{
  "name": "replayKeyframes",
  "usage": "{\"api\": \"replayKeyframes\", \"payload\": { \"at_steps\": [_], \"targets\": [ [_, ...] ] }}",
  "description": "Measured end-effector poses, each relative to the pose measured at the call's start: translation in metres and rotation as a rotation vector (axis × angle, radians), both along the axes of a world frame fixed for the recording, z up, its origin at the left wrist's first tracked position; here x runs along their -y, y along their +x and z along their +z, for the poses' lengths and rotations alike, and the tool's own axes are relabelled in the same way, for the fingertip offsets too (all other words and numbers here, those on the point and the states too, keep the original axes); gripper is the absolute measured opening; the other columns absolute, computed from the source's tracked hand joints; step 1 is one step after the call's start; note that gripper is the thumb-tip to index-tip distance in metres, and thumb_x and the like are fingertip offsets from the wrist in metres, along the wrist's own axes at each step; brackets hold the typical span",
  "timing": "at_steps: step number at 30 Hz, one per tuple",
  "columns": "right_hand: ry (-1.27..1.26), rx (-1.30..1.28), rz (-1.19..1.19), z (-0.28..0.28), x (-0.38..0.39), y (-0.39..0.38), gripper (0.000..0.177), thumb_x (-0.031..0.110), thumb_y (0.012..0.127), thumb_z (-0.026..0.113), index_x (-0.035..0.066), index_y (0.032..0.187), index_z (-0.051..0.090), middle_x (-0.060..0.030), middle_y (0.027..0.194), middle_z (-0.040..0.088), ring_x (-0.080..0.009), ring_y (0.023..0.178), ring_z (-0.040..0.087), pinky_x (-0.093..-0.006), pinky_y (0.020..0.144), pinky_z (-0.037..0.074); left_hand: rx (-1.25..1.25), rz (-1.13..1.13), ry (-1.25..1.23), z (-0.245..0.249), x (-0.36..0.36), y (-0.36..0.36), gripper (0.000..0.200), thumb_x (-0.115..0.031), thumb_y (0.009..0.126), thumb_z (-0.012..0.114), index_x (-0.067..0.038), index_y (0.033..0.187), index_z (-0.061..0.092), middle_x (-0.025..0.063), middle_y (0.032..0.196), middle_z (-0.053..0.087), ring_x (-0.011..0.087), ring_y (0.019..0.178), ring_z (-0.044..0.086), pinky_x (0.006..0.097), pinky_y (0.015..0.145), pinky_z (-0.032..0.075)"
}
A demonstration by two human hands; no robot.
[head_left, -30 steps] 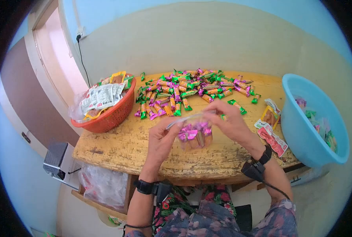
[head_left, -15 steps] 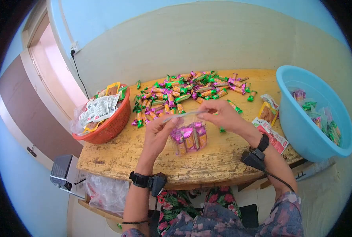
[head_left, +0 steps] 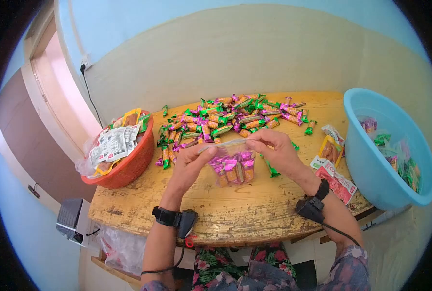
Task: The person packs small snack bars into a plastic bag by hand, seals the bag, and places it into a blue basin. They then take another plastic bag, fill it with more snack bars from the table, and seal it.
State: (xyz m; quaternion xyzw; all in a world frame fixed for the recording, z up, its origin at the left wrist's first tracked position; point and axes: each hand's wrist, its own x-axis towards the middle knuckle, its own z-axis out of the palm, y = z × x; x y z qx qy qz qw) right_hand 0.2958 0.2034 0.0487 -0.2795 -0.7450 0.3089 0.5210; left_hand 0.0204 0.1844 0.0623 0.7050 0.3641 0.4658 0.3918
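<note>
A clear plastic zip bag hangs between my hands, with several purple-ended snack packets inside it. My left hand pinches the left end of its top strip between thumb and fingers. At the right end of that strip, my right hand grips with thumb and forefinger. The strip is stretched nearly straight. Just behind the bag lies a wide heap of small wrapped snacks with green and purple ends. One green-ended packet lies under my right hand.
An orange-red basket full of food pouches stands at the table's left. On the right is a big blue tub holding filled bags. Flat pouches lie beside the tub. Plastic bags sit below the worn wooden table.
The camera view has shifted slightly, so the table sits lower in it. My right fingers have moved a little along the strip; both hands keep hold of the bag.
</note>
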Motion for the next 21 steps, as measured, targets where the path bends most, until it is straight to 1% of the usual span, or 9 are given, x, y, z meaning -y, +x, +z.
{"api": "replayKeyframes", "payload": {
  "at_steps": [4, 7, 10, 13, 16, 19, 21],
  "targets": [
    [-0.093, -0.145, -0.011, -0.009, -0.008, -0.005, 0.015, 0.011, 0.104, 0.068, 0.000, 0.111, 0.074, -0.0003, 0.097, 0.073, -0.0079, 0.090, 0.066, -0.0273, 0.083, 0.055, 0.041, -0.093, -0.068, 0.007, -0.007, -0.001, 0.024, -0.018, 0.103, 0.071, -0.001, 0.118, 0.077, 0.0047, 0.111, 0.078, 0.0125, 0.103, 0.071, 0.0299, 0.093, 0.055],
    [-0.169, -0.231, -0.022, -0.008, -0.007, -0.007, 0.016, 0.011, 0.105, 0.067, -0.001, 0.113, 0.074, -0.0002, 0.096, 0.072, -0.0068, 0.089, 0.065, -0.0260, 0.082, 0.055, -0.008, -0.089, -0.034, 0.014, -0.015, 0.003, 0.027, -0.025, 0.097, 0.078, -0.008, 0.118, 0.079, -0.0030, 0.101, 0.076, 0.0053, 0.079, 0.061, 0.0237, 0.063, 0.047],
    [-0.150, -0.211, -0.041, -0.013, -0.009, -0.004, 0.017, 0.012, 0.106, 0.067, -0.001, 0.113, 0.073, -0.0005, 0.096, 0.072, -0.0064, 0.089, 0.064, -0.0254, 0.081, 0.055, 0.025, -0.092, -0.080, 0.008, -0.021, 0.008, 0.027, -0.021, 0.096, 0.078, -0.007, 0.119, 0.078, -0.0004, 0.106, 0.077, 0.0079, 0.088, 0.066, 0.0259, 0.072, 0.053],
    [-0.180, -0.247, -0.034, -0.016, -0.006, -0.006, 0.017, 0.012, 0.106, 0.067, -0.001, 0.114, 0.073, 0.0002, 0.096, 0.072, -0.0064, 0.089, 0.065, -0.0255, 0.082, 0.055, 0.243, -0.124, -0.133, -0.004, -0.014, 0.025, 0.029, -0.015, 0.098, 0.077, -0.001, 0.124, 0.074, 0.0035, 0.109, 0.078, 0.0102, 0.100, 0.070, 0.0276, 0.088, 0.056],
    [-0.208, -0.205, -0.094, -0.017, -0.003, -0.008, 0.017, 0.013, 0.106, 0.066, 0.000, 0.114, 0.073, 0.0003, 0.096, 0.073, -0.0065, 0.090, 0.065, -0.0254, 0.082, 0.055, 0.125, -0.153, -0.165, -0.018, -0.019, 0.021, 0.029, -0.017, 0.100, 0.076, -0.001, 0.124, 0.074, 0.0031, 0.112, 0.077, 0.0099, 0.099, 0.069, 0.0275, 0.087, 0.056],
    [-0.193, -0.236, -0.111, -0.015, 0.000, -0.009, 0.017, 0.013, 0.106, 0.066, 0.000, 0.114, 0.073, -0.0003, 0.097, 0.073, -0.0065, 0.091, 0.066, -0.0254, 0.083, 0.055, 0.184, -0.115, -0.157, -0.030, -0.026, 0.017, 0.029, -0.018, 0.100, 0.076, -0.002, 0.125, 0.074, 0.0021, 0.113, 0.077, 0.0089, 0.099, 0.068, 0.0275, 0.087, 0.056],
    [-0.191, -0.222, -0.127, -0.012, 0.001, -0.008, 0.017, 0.013, 0.106, 0.066, 0.000, 0.114, 0.073, -0.0007, 0.098, 0.073, -0.0065, 0.091, 0.066, -0.0255, 0.083, 0.055, 0.164, -0.112, -0.156, -0.029, -0.025, 0.018, 0.027, -0.017, 0.101, 0.075, -0.003, 0.124, 0.075, 0.0013, 0.112, 0.077, 0.0082, 0.100, 0.068, 0.0272, 0.087, 0.056]
  ]
}}
